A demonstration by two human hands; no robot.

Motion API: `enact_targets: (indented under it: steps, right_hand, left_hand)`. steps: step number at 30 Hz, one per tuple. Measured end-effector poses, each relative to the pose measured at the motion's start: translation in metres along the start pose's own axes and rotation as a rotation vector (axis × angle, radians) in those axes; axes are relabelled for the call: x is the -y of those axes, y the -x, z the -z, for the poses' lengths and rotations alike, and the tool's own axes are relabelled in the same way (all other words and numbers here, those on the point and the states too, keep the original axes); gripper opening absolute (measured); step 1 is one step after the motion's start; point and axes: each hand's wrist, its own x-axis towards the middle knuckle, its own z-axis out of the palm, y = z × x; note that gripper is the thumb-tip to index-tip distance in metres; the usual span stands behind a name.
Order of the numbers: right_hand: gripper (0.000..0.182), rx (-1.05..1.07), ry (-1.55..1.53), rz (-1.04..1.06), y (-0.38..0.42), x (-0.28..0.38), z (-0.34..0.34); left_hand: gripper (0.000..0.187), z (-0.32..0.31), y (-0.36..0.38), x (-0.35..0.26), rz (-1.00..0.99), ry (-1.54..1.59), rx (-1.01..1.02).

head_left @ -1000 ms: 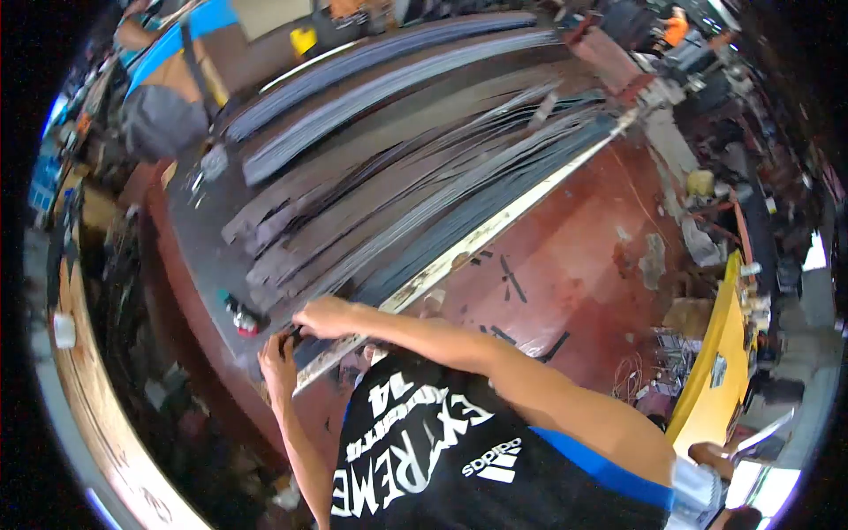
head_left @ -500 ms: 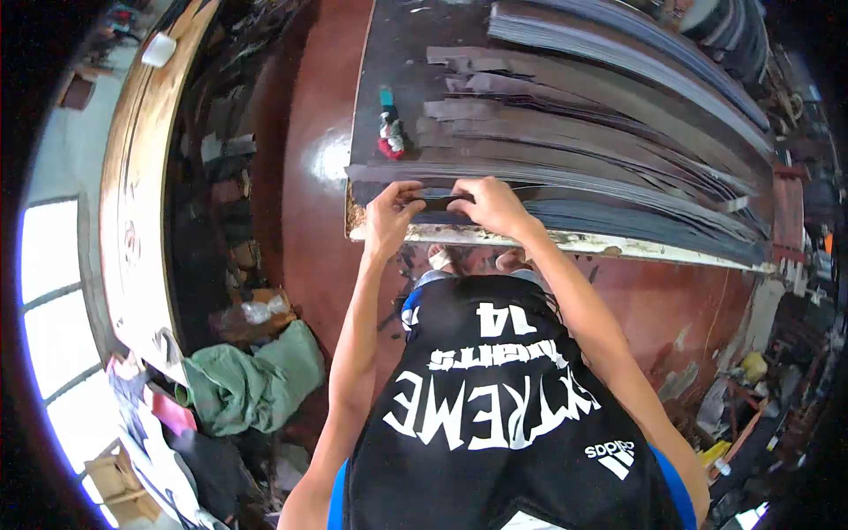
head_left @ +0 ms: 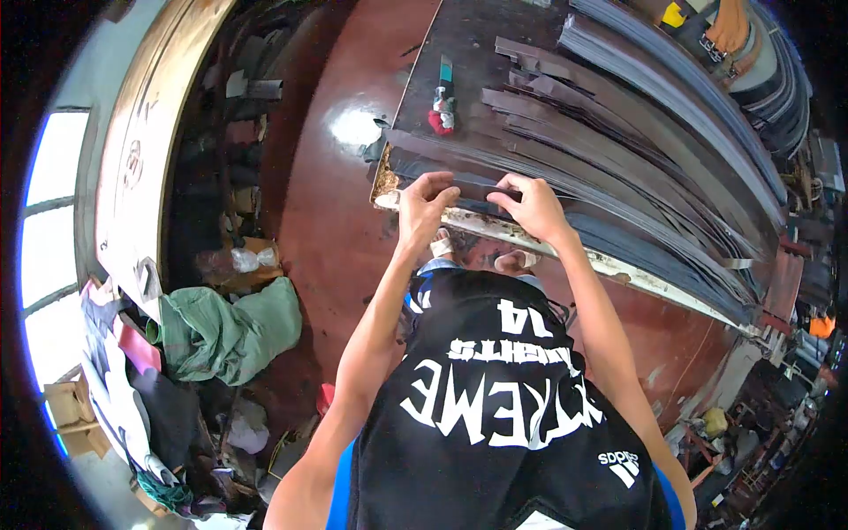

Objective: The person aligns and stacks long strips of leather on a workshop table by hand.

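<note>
At the near edge of the dark table [head_left: 459,49], my left hand [head_left: 428,201] is closed in a pinch on a thin dark strip [head_left: 474,187]. My right hand [head_left: 528,205] pinches the same strip a short way to the right. The strip's stretch between the hands shows, but its ends cannot be made out. Long stacks of dark and grey strips [head_left: 618,163] lie beyond and to the right of my hands. Past my left hand, a small tool with a green end and red and white wrapping [head_left: 442,97] lies on the table.
A long wooden board [head_left: 132,132] stands at the left. Green cloth [head_left: 234,331] is heaped at the lower left, near open cardboard boxes [head_left: 75,415]. More bundled strips [head_left: 782,79] are at the upper right. Clutter [head_left: 738,442] lies on the lower right floor.
The view has turned, so the table appears more slanted and further right. Both hands appear slightly further right in the view, still pinching.
</note>
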Motion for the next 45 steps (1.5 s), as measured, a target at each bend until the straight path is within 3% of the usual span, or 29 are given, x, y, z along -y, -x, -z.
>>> enact_targets:
  steps: [4,6,8,10,12,15,19,24,25,26,29,32,36,42,45]
  right_hand:
    - [0.027,0.054,-0.003,-0.012,-0.008,-0.001,-0.004]
    - [0.023,-0.089,0.042,0.128,-0.011,0.005,-0.010]
    - [0.021,-0.091,0.096,0.139,-0.015,0.005,-0.013]
    - [0.021,-0.191,0.112,0.259,-0.023,-0.002,-0.020]
    - [0.019,-0.182,0.151,0.239,-0.027,-0.004,-0.022]
    - [0.018,-0.278,0.199,0.309,-0.031,-0.010,-0.029]
    - [0.019,-0.342,0.309,0.448,-0.031,-0.019,-0.041]
    - [0.028,-0.358,0.365,0.520,-0.019,-0.017,-0.051]
    - [0.042,-0.293,0.390,0.487,-0.012,-0.018,-0.049]
    - [0.042,-0.294,0.392,0.487,-0.007,-0.018,-0.047]
    - [0.066,-0.246,0.466,0.483,0.005,-0.026,-0.039]
    - [0.066,-0.206,0.430,0.443,0.006,-0.037,-0.038]
    - [0.061,-0.165,0.385,0.395,0.002,-0.035,-0.034]
    - [0.050,-0.103,0.330,0.354,-0.005,-0.029,-0.022]
    - [0.039,-0.207,0.399,0.348,-0.007,-0.030,-0.026]
  left_hand:
    - [0.032,0.001,-0.003,0.002,0.007,-0.026,-0.030]
    - [0.033,0.003,-0.008,-0.003,-0.096,-0.129,-0.046]
    - [0.029,0.010,-0.022,-0.002,-0.296,-0.391,-0.055]
    - [0.027,0.015,-0.036,-0.010,-0.318,-0.474,0.032]
    - [0.024,0.019,-0.051,-0.012,-0.344,-0.540,0.059]
    - [0.013,0.026,-0.063,-0.019,-0.578,-0.700,0.123]
    - [0.017,0.043,-0.074,-0.016,-0.670,-0.787,0.215]
    - [0.016,0.061,-0.083,0.001,-0.807,-0.827,0.236]
    - [0.017,0.063,-0.084,0.003,-0.845,-0.840,0.238]
    - [0.017,0.065,-0.085,0.003,-0.885,-0.853,0.238]
    - [0.016,0.066,-0.088,0.004,-0.851,-0.889,0.277]
    - [0.009,0.065,-0.089,0.003,-0.825,-0.892,0.290]
    - [0.016,0.069,-0.090,0.000,-0.742,-0.918,0.337]
    - [0.023,0.077,-0.097,-0.002,-0.820,-0.917,0.413]
    - [0.023,0.079,-0.093,-0.011,-0.753,-0.860,0.325]
